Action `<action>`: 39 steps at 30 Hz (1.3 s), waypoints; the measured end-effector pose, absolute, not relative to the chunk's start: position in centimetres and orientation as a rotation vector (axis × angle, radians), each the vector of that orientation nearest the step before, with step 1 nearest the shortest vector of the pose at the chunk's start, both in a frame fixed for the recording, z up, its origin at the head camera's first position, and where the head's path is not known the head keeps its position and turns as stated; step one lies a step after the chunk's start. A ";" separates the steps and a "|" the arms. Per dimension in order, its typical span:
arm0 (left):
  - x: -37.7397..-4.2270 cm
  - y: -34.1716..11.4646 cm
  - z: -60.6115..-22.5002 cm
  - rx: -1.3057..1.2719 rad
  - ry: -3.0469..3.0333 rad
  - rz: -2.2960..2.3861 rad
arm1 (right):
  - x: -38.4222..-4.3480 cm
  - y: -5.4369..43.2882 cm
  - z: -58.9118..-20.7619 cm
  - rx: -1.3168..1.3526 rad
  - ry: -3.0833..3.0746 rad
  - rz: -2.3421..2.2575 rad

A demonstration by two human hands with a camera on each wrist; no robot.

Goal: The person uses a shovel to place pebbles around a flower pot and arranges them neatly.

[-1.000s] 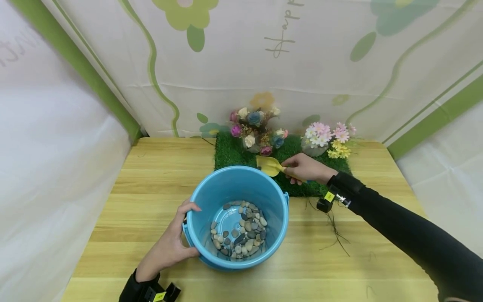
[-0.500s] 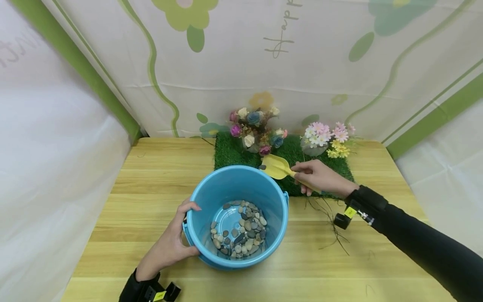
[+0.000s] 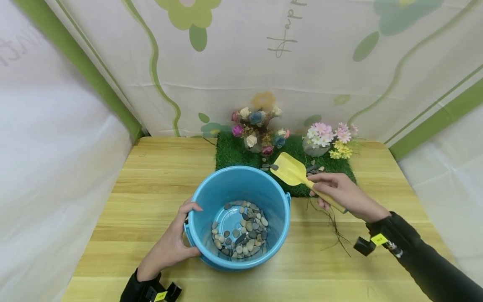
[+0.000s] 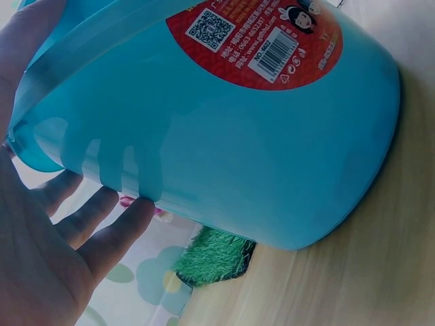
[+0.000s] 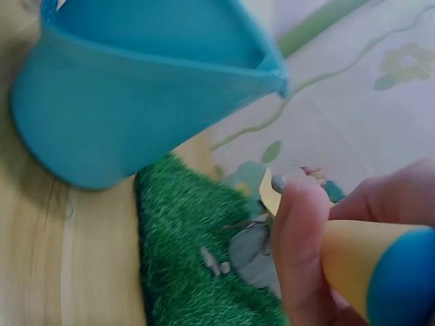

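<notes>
My left hand (image 3: 171, 241) grips the blue bucket (image 3: 237, 184) at its left rim, with one finger over the edge inside. The left wrist view has the fingers (image 4: 112, 238) against the bucket's outer wall. Many small pebbles (image 3: 249, 237) lie on the bucket's bottom. My right hand (image 3: 345, 193) holds a yellow toy shovel (image 3: 289, 168) by its handle, whose blue end (image 5: 401, 272) shows in the right wrist view. The blade is over the grass mat, right behind the bucket's far rim. A single dark pebble (image 3: 274, 167) sits at the blade's front edge.
A green artificial grass mat (image 3: 228, 153) lies at the table's back. Loose pebbles (image 3: 313, 168) rest on it, near a vase of roses (image 3: 256, 119) and pink and yellow daisies (image 3: 327, 136). Dark thin strands (image 3: 336, 230) lie on the wooden table (image 3: 151, 193). A printed curtain (image 3: 241, 54) hangs behind.
My right hand has moved right and nearer, drawing the shovel right and turning its blade. Pebbles on the mat, hidden before, now show on both sides of it. Left hand and bucket stay put.
</notes>
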State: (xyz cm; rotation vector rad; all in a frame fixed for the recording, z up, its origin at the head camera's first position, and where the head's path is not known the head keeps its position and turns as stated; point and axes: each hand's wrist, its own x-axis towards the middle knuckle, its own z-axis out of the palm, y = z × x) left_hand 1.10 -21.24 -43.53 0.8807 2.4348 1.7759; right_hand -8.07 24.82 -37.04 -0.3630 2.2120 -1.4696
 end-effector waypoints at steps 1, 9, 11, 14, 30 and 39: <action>1.1 -21.2 -43.5 0.884 2.437 1.774 | -7.7 25.0 -36.9 -0.374 2.216 -1.493; 1.2 -21.2 -43.4 0.875 2.419 1.786 | -6.2 24.8 -35.0 -0.469 2.194 -1.643; 1.2 -21.2 -43.4 0.876 2.421 1.788 | -5.9 24.5 -34.6 -0.474 2.169 -1.669; 1.2 -21.2 -43.5 0.885 2.426 1.787 | -5.7 24.1 -34.0 -0.481 2.139 -1.686; 1.2 -21.2 -43.5 0.874 2.439 1.777 | -7.0 23.0 -34.1 -0.428 2.158 -1.616; 1.2 -21.2 -43.3 0.851 2.427 1.773 | -11.0 21.5 -38.8 -0.274 2.179 -1.500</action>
